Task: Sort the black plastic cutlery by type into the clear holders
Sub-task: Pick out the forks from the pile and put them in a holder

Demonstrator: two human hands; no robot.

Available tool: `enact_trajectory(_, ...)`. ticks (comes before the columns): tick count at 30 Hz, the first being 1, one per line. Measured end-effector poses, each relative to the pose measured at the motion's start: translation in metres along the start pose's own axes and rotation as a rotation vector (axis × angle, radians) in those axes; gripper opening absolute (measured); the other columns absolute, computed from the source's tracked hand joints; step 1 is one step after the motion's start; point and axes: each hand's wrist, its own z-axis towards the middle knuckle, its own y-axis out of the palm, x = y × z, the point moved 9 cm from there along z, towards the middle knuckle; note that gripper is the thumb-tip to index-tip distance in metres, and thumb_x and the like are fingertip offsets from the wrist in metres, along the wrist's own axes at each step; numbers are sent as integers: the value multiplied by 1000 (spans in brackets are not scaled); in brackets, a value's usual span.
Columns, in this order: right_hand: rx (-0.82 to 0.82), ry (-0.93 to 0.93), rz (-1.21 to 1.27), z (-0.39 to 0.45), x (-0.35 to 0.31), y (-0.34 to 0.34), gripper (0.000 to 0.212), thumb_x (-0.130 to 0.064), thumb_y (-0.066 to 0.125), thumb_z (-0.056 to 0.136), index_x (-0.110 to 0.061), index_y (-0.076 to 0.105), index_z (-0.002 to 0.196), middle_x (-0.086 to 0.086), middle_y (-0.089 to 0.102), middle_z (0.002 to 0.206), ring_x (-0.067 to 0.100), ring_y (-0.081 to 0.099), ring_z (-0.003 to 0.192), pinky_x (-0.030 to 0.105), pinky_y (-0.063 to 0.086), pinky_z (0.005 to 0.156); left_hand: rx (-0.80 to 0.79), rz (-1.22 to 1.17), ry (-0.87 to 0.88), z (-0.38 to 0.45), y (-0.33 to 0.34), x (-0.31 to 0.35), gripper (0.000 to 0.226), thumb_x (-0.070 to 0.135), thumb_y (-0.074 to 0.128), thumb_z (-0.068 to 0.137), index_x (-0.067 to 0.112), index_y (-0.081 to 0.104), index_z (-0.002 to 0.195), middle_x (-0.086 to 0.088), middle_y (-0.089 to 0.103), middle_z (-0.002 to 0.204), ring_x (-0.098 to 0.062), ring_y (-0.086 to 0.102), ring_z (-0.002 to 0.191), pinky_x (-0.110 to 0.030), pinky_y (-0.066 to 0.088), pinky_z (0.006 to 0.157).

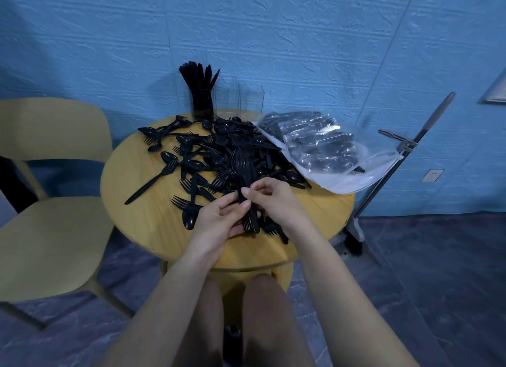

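Note:
A heap of black plastic forks and spoons (219, 147) covers the round wooden table (128, 180). My left hand (219, 221) grips the handles of a stacked bundle of forks (244, 169), tines pointing away from me. My right hand (273, 199) pinches the same bundle from the right, near its middle. At the table's far edge stand clear holders (246, 98). The left holder (202, 101) is packed with upright black cutlery; the compartments to its right look empty.
A clear plastic bag (328, 153) with wrapped black cutlery lies on the table's right side, hanging over the edge. A yellow chair (52, 202) stands to the left. A mop-like pole (397, 158) leans against the blue wall at right.

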Motion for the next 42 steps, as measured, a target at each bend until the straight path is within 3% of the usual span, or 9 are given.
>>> enact_trajectory(4, 1, -44, -159, 1, -9, -19, 15, -30, 67, 87, -15, 66, 87, -7, 60, 70, 1, 55, 57, 16, 47, 63, 1, -26, -7, -1, -1, 3, 26, 8, 64, 84, 14, 62, 109, -5, 75, 88, -16, 72, 77, -25, 57, 62)
enact_trajectory(10, 183, 70, -564, 6, 10, -75, 13, -27, 68, 87, -15, 68, 93, -2, 62, 92, 8, 54, 81, 17, 41, 66, 25, -113, -18, -2, -12, 10, 22, 2, 61, 85, 7, 64, 106, -5, 75, 86, -16, 72, 73, -23, 56, 56)
enact_trajectory(13, 155, 160, -654, 9, 26, -71, 23, -27, 69, 86, -11, 65, 100, 4, 61, 102, 16, 56, 88, 25, 44, 74, 47, -104, -20, -3, -16, 9, 16, 1, 60, 86, 9, 66, 99, -4, 75, 86, -15, 71, 73, -22, 56, 56)
enact_trajectory(20, 29, 258, -690, 13, 31, -54, 12, -22, 61, 90, -10, 60, 88, 7, 61, 93, 17, 54, 81, 24, 42, 63, 69, -108, -32, -5, -21, 9, 16, 1, 59, 87, 6, 65, 101, -6, 74, 88, -16, 72, 72, -22, 56, 55)
enact_trajectory(24, 47, 258, -618, 12, 29, -59, 9, -16, 60, 88, -8, 63, 89, 7, 61, 92, 18, 54, 82, 26, 43, 68, 73, -91, -31, -6, -23, 10, 18, 2, 59, 87, 7, 66, 103, -4, 75, 87, -14, 72, 72, -21, 56, 56)
enact_trajectory(29, 160, 152, -504, 10, 18, -73, 16, -11, 59, 86, -19, 54, 98, 8, 61, 92, 19, 54, 77, 24, 42, 57, 66, -101, -47, -7, -23, 9, 17, 2, 59, 86, 9, 66, 100, -5, 75, 88, -15, 72, 72, -21, 56, 56)
enact_trajectory(33, 185, 37, -458, 10, 4, -75, 15, -11, 55, 89, -24, 63, 89, 2, 61, 77, 12, 53, 67, 21, 39, 56, 67, -107, -50, -8, -24, 8, 19, 2, 60, 86, 8, 66, 103, -5, 75, 89, -15, 72, 73, -22, 57, 57)
enact_trajectory(39, 133, -30, -111, 9, -6, -65, 19, -4, 54, 93, -12, 68, 102, -3, 66, 78, 6, 59, 66, 16, 47, 62, 84, -89, -41, -7, -28, 11, 19, 2, 60, 86, 7, 66, 104, -4, 75, 88, -15, 72, 71, -22, 57, 58)
enact_trajectory(42, 135, -85, -153, 8, -10, -58, 15, -10, 66, 87, -15, 69, 101, -4, 67, 79, 6, 63, 73, 17, 50, 72, 93, -70, -35, -6, -31, 13, 17, 2, 60, 86, 8, 67, 101, -3, 75, 86, -14, 71, 70, -22, 57, 58)
